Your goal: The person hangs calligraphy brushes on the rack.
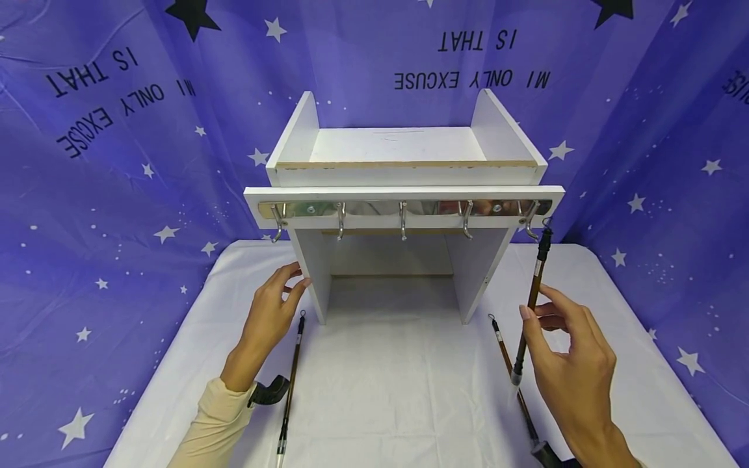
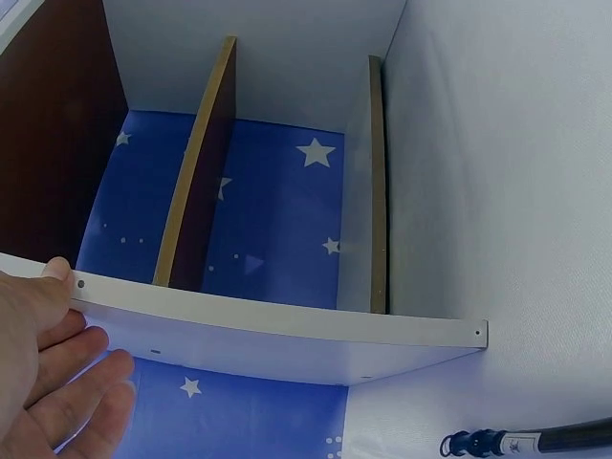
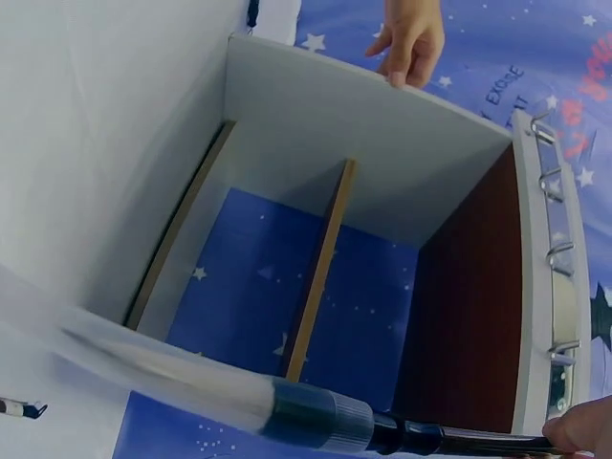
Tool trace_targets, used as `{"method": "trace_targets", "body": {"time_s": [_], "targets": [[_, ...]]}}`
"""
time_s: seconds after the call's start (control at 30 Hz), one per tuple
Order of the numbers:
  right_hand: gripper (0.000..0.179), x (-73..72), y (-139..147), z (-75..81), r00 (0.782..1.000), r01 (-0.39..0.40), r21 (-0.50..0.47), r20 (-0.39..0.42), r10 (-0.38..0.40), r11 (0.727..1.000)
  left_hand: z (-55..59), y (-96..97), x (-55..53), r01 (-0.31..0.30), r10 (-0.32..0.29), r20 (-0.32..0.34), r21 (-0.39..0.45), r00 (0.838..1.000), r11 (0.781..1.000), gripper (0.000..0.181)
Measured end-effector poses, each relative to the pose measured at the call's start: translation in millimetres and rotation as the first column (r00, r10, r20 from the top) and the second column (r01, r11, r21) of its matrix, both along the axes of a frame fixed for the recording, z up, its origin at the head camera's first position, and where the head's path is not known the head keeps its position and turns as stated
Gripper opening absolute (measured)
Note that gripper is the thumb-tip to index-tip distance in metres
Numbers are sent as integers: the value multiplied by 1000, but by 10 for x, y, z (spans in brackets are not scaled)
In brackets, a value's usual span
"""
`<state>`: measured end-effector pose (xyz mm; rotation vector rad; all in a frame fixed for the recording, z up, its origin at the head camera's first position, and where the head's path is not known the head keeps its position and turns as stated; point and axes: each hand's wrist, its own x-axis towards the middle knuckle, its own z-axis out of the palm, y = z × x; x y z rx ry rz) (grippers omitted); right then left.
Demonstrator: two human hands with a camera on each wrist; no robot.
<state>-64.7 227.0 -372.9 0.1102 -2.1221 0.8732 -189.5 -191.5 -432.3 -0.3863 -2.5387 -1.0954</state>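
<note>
A white wooden shelf rack (image 1: 404, 175) stands on the table, with a metal strip of several hooks (image 1: 403, 221) along its front board. My right hand (image 1: 576, 357) pinches a calligraphy brush (image 1: 534, 286) by its brown handle, between thumb and fingers. The brush hangs tip down, its top loop beside the rightmost hook (image 1: 531, 221); whether they touch I cannot tell. Its pale bristles (image 3: 182, 382) show large in the right wrist view. My left hand (image 1: 272, 312) touches the rack's left side panel (image 2: 277, 320), thumb at the front edge and the other fingers loosely bent outside.
One more brush (image 1: 292, 383) lies on the white cloth (image 1: 404, 390) at the left. Another brush (image 1: 508, 361) lies at the right, partly behind the held one. A purple star-printed curtain (image 1: 117, 214) surrounds the table at the back and sides.
</note>
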Motion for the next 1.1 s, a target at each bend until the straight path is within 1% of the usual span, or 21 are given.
{"method": "trace_targets", "body": {"time_s": [0.17,0.23,0.4,0.5,0.63,0.73,0.8,0.93,1.1], "targets": [[54,-52,-72,-23,998,-22,-8,-64,21,1000,-1,3,-1,4,-4,-8,7,1000,1000,37],[55,-69,-100,-33,997,-30,-5,-76,30,1000,-6,4,-3,4,-4,-10,8,1000,1000,37],[56,-77,-175,-39,996,-58,11,-67,58,998,-18,3,-2,1,-1,-8,8,1000,1000,36],[55,-78,-226,-37,997,-64,26,-37,65,998,-18,4,-2,2,-2,-10,9,1000,1000,36],[54,-72,-278,-50,997,-65,44,31,64,997,-16,8,-4,2,-2,-15,7,1000,1000,36],[54,-74,-303,-72,996,-76,53,51,73,996,-17,7,-6,0,0,-15,3,1000,1000,36],[53,-77,-315,-89,995,-85,56,54,82,995,-14,5,-6,-1,1,-12,1,1000,1000,36],[52,-93,-340,-119,993,-119,62,27,117,991,-17,1,-8,-3,3,-6,1,1000,1000,37],[51,-109,-377,-141,988,-151,68,19,150,986,-15,1,-14,-2,3,-8,6,1000,1000,37]]}}
